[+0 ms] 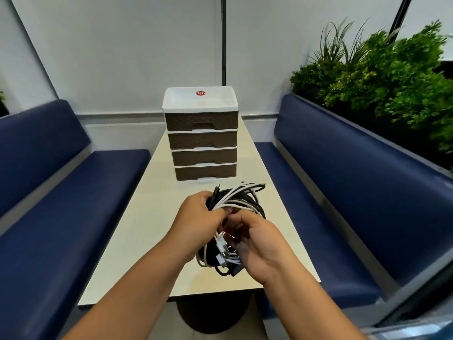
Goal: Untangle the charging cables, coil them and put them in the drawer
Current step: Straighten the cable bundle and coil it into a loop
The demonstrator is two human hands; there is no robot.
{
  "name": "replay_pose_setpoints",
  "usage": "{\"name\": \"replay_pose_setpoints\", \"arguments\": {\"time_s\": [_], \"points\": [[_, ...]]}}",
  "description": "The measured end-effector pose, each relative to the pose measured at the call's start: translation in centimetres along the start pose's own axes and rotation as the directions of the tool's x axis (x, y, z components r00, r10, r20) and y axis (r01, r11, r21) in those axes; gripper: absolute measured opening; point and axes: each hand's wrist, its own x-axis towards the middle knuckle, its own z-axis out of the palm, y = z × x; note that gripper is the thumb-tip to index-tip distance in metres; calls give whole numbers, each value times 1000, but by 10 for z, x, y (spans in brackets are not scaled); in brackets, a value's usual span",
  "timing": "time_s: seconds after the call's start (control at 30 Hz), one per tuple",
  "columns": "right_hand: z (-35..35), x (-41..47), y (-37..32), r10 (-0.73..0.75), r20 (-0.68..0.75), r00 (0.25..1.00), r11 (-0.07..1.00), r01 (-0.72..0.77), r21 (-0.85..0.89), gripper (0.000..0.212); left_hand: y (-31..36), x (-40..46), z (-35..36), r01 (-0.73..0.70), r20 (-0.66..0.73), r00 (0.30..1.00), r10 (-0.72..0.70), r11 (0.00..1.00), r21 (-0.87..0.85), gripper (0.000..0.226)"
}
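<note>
Two long navy-blue padded benches flank a narrow cream-topped table [137, 241], the left bench [61, 217] and the right bench [343, 192] each with a matching backrest. Pale grey wall panels [122, 45] close off the far end, and a bank of leafy green plants [392, 82] rises behind the right backrest.

At the far end of the table stands a small plastic drawer unit [202, 136] with a white frame, a white tray top carrying a red oval sticker, and four brown woven-pattern drawers stacked one above another, all pushed in.

Nearer the camera, a tangled bundle of black and white charging cables [241, 200] is held up just above the table's middle, in front of the drawer unit and apart from it. Loops fan out toward the unit, and several white plug ends hang in a cluster below the hands.

Left hand [198, 217] grips the upper part of the bundle, fingers curled round the strands. Right hand [257, 244] is beside it, fingers bent into the tangle and pinching cable strands near the white plugs.
</note>
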Motion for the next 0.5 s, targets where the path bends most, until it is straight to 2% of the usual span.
{"name": "replay_pose_setpoints", "arguments": {"time_s": [0.13,0.3,0.4,0.5], "points": [[-2,3,-3,25,8,1000,993,-25,113,22,5,0,-5,-27,63,998,25,999,34,4],[-8,5,-9,16,47,999,999,-18,34,17,7,3,-10,38,187,982,-33,999,-24,9],[-8,0,-7,-53,40,998,981,59,-187,24,7,6,-9,51,165,985,-44,998,-42,8],[-1,-11,-6,-129,12,992,824,113,-555,24,8,8,-6,76,100,993,-69,995,-66,6]]}}
